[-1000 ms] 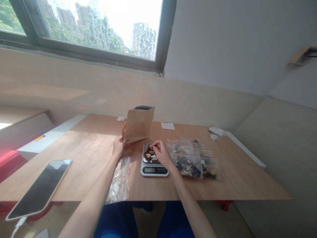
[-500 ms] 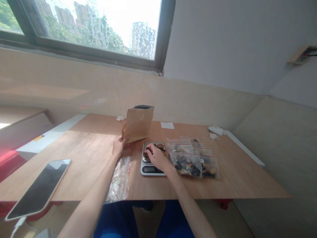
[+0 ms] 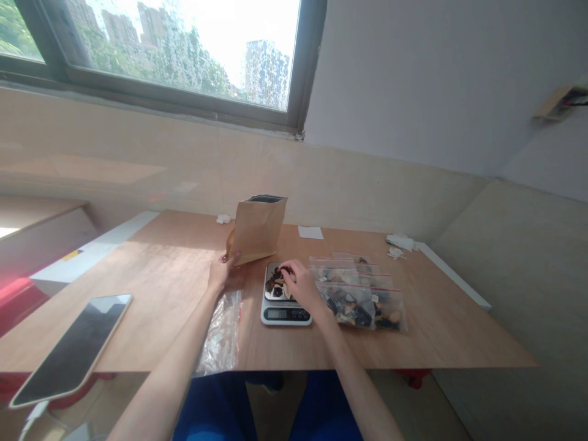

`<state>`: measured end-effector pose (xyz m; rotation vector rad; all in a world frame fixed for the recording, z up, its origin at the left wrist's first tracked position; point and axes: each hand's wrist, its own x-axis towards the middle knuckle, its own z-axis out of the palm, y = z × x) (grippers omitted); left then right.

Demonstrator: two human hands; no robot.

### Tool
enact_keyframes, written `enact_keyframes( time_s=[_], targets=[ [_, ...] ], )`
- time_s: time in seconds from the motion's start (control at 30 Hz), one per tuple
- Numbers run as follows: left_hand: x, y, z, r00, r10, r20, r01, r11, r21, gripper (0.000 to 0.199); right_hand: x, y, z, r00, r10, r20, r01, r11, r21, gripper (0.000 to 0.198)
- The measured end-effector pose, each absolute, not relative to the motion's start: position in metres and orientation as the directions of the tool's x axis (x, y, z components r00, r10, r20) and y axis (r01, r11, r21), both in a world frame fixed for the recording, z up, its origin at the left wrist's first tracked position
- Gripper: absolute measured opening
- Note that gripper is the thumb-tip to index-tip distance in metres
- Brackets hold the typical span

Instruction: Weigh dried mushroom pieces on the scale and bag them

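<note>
Down near the bottom, two bare arms reach over the edge of the wooden table [image 3: 436, 343]. An empty clear bag [image 3: 223, 334] lies flat by the left arm, and a dark phone [image 3: 73, 349] sits off to the left. Next comes a small scale [image 3: 282, 313] with a pile of dark and pale pieces [image 3: 275, 283] on its top. The right hand [image 3: 303, 286] rests on that pile with its fingers curled down over the pieces (I cannot tell if it has one pinched). Just beside it, to the right, lie several clear bags [image 3: 362, 300] already filled with the same mix, with red strips at their tops. So some bags look done, and the pile on the scale is not bagged yet, with one empty bag waiting. A bit farther back, the left hand [image 3: 221, 272] holds the bottom corner of a brown paper pouch [image 3: 257, 229] that stands up, open at the top. Behind it are small paper scraps [image 3: 310, 233].
</note>
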<state>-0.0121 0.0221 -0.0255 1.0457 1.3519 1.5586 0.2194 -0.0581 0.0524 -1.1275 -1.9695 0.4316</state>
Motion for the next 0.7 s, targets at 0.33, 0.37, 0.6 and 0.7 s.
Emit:
enact_keyframes(
  time_s=[0.33,0.37,0.6,0.7],
  targets=[
    [-0.012,0.021,-0.026,-0.296,0.946,0.129,-0.008,-0.138,0.990,0.048,0.231,-0.054,0.054,-0.181,0.838,0.515,0.517,0.527,-0.675,0.018],
    [-0.012,0.021,-0.026,-0.294,0.945,0.141,0.010,-0.144,0.989,0.047,0.232,-0.054,0.054,-0.175,0.839,0.515,0.516,0.524,-0.678,0.018],
    [-0.011,0.018,-0.022,-0.291,0.940,0.181,0.089,-0.162,0.983,0.047,0.238,-0.060,0.053,-0.129,0.885,0.448,0.488,0.450,-0.748,0.011],
    [-0.011,0.017,-0.020,-0.293,0.939,0.179,0.132,-0.145,0.980,0.048,0.243,-0.066,0.051,-0.114,0.906,0.408,0.499,0.407,-0.765,0.010]
  ],
)
